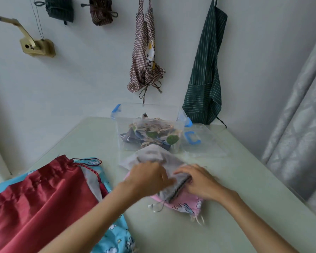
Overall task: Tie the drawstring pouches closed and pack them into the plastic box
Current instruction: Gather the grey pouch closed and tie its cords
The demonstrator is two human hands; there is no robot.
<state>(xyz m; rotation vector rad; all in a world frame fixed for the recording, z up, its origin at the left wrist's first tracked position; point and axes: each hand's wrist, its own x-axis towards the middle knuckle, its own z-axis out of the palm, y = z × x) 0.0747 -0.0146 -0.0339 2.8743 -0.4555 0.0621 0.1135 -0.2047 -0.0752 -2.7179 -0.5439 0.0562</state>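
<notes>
Head view, what are the two hands doing?

— Both are on a grey pouch (153, 157) in the middle of the counter (235, 207). The left hand (148, 178) lies on top of the grey cloth with its fingers bent over it. The right hand (197, 181) is at the pouch's dark edge, fingers curled down on it. The picture is blurry there, so I cannot tell how tight the hold is.

— What is under the grey pouch?

— A pink pouch (186, 205) with little pictures on it. It pokes out below the hands, and its strings lie loose on the counter.

— Where is the plastic box?

— The plastic box (150, 125) is just behind the grey pouch, touching or almost touching it. It is see-through, has blue clips, and is open on top. Some pouches (153, 136) already lie inside. Its lid (201, 141) lies flat to the right of it.

— Is there room to move?

— Yes. To the right of the hands and near the front edge the counter is bare. On the left it is crowded: a big red pouch (36, 201) lies on a blue pouch (117, 236), and they hang over the left edge.

— And behind?

— A white wall (80, 79) stands close behind the box. A checked apron (144, 57) and a green striped apron (206, 73) hang on it. A grey curtain (303, 125) is on the right.
</notes>
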